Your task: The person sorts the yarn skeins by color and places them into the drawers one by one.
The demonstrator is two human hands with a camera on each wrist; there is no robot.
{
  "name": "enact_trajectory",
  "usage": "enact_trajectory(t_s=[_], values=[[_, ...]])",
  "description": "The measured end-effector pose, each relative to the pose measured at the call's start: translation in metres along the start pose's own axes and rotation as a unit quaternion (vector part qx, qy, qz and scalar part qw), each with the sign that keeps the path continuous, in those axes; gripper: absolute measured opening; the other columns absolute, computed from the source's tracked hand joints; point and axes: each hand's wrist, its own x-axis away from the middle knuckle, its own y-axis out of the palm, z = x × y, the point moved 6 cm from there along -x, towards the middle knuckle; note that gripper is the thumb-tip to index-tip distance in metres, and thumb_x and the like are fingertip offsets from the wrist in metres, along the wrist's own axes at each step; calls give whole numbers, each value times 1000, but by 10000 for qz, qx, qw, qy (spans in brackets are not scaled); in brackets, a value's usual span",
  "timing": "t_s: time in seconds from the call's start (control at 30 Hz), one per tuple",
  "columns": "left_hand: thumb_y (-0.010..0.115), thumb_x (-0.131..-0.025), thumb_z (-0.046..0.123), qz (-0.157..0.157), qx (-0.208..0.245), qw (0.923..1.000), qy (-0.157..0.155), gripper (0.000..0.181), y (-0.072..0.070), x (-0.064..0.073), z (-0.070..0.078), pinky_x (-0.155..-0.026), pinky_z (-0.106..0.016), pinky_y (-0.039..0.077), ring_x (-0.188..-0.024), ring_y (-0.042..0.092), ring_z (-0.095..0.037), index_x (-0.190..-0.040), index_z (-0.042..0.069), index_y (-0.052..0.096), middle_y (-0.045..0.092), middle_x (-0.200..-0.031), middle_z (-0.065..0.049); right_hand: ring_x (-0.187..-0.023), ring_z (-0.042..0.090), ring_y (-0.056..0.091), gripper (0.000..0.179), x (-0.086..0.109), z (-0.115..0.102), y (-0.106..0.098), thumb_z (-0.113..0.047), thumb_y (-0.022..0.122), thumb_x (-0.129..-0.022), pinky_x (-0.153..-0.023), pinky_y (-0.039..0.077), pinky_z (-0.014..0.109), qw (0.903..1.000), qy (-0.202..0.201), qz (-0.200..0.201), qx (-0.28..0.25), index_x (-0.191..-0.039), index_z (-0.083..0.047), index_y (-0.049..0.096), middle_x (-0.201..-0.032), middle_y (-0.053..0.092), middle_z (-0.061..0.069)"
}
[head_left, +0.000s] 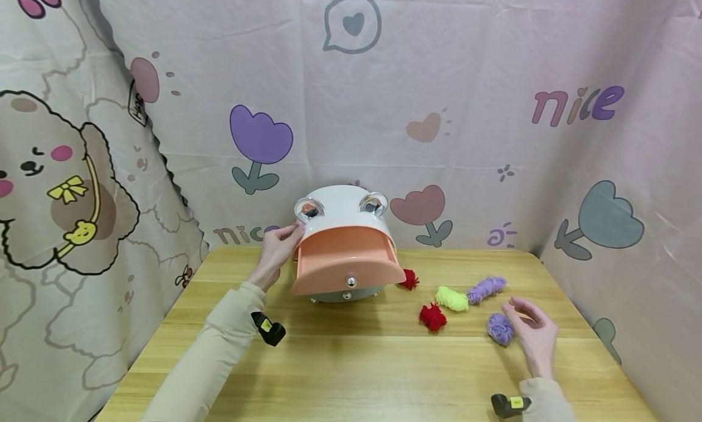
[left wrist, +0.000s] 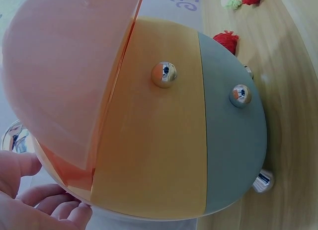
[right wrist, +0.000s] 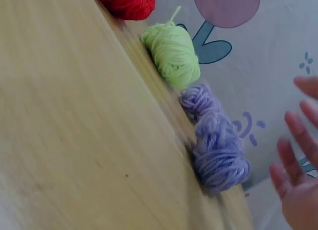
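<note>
A rounded desktop drawer box [head_left: 342,204] with a white top and two chrome ring eyes stands at the back of the table. Its top drawer [head_left: 329,277], peach with a silver knob, is pulled out. Against the box's left side, just below one eye, rests my left hand [head_left: 281,251]; its thumb and fingertips lie along the side edge in the left wrist view. My right hand [head_left: 534,334] hovers with fingers loosely bent beside a purple yarn ball [head_left: 500,329], holding nothing. In the right wrist view its fingers spread near the purple yarn [right wrist: 221,165].
Right of the box lie two red yarn balls [head_left: 432,318], a yellow-green yarn bundle [head_left: 452,298] and a longer purple yarn bundle [head_left: 486,290]. Below the open drawer are a yellow drawer [left wrist: 154,140] and a grey-green drawer [left wrist: 233,150], both closed. A printed curtain [head_left: 351,117] hangs behind the wooden table [head_left: 351,373].
</note>
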Motion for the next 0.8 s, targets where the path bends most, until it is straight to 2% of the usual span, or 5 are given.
enact_trajectory(t_s=[0.13,0.37,0.47,0.57,0.8], values=[[57,-103,29,1,-10,10000,-14,53,0,1,0,-117,-43,42,-141,49,-35,-147,1,47,45,-156,-19,-90,4,54,35,1,7,-7,-9,80,-84,-66,45,10,9950,455,29,888,-117,0,71,-97,63,-22],[58,-103,31,18,-42,10000,-85,54,-1,1,-1,-119,-45,41,-142,48,-36,-148,3,47,46,-155,-19,-106,13,37,64,1,19,-8,-25,80,-86,-78,36,24,9670,988,-774,2215,-140,-5,53,-121,45,-17],[58,-103,31,24,-40,9999,-101,54,0,1,0,-118,-44,41,-142,48,-35,-147,2,47,46,-155,-19,-111,21,37,74,1,22,-7,-22,80,-86,-80,37,26,9554,1057,-1240,2463,-148,-3,42,-142,43,4],[58,-103,30,21,-34,10000,-91,54,0,2,0,-118,-44,41,-142,48,-35,-148,2,47,46,-155,-20,-118,29,35,83,1,24,-4,-18,78,-87,-83,39,30,9466,1159,-1666,2504,-154,-2,31,-156,28,24],[57,-103,30,-23,-5,10000,-61,54,0,2,1,-118,-44,41,-142,48,-35,-148,2,45,46,-156,-19,-132,40,36,96,4,28,3,-12,76,-85,-101,40,44,9333,1434,-2292,2364,-158,-1,15,-162,14,32]])
